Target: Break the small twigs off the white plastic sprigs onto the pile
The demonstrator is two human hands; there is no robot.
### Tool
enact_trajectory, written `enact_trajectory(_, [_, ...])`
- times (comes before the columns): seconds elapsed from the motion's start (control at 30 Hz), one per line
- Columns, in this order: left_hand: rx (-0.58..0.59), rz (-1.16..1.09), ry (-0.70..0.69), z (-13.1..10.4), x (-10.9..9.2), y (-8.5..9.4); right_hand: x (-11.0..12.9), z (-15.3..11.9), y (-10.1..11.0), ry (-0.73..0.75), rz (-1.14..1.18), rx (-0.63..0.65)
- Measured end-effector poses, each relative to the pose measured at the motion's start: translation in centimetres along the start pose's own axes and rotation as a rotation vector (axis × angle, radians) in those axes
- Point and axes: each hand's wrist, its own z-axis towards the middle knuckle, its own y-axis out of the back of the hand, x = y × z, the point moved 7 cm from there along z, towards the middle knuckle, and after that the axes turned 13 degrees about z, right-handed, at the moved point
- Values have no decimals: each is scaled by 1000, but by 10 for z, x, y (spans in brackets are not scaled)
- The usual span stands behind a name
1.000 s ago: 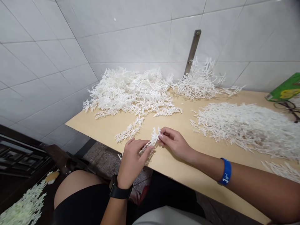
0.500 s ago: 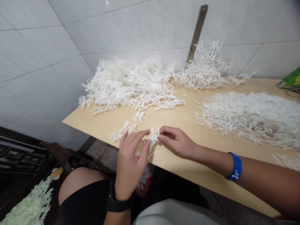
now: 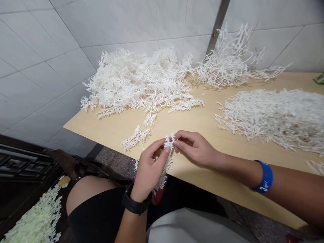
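Over the near table edge, my left hand (image 3: pixel 150 168) pinches a white branching plastic sprig (image 3: pixel 169 143) between thumb and fingers. The sprig's small forked tips point up, and its feathery lower part hangs down beside the palm. From the right, my right hand (image 3: pixel 197 148) has thumb and forefinger closed at the sprig's top; the exact contact point is too small to make out. Another short white sprig (image 3: pixel 136 139) lies on the table just beyond my left hand. A smaller tuft (image 3: pixel 150 119) rests behind it.
A large heap of white sprigs (image 3: pixel 136 81) covers the table's back left. Barer tangled stems (image 3: pixel 225 69) lean by a metal bar (image 3: pixel 217 30) at the wall. Short loose white pieces (image 3: pixel 280 116) are heaped at right. Pale green-white pieces (image 3: pixel 35 216) lie at lower left.
My left hand has moved up and right and closed its thumb and fingers on the sprig. My right hand stays at the sprig's top. The camera view has shifted slightly.
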Motion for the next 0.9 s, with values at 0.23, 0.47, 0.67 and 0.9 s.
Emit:
enact_trajectory(0.23, [-29,24,57,-1,1,1,3,-1,2,-22,-179,-75])
enact_trajectory(0.47, [62,17,18,-3,-4,-1,5,-1,0,6,-208,-5])
enact_trajectory(0.67, [180,68,-48,-5,-9,-4,7,-3,-5,54,-197,61])
enact_trajectory(0.9, [188,13,-92,-5,-13,3,14,-2,-9,141,-211,107])
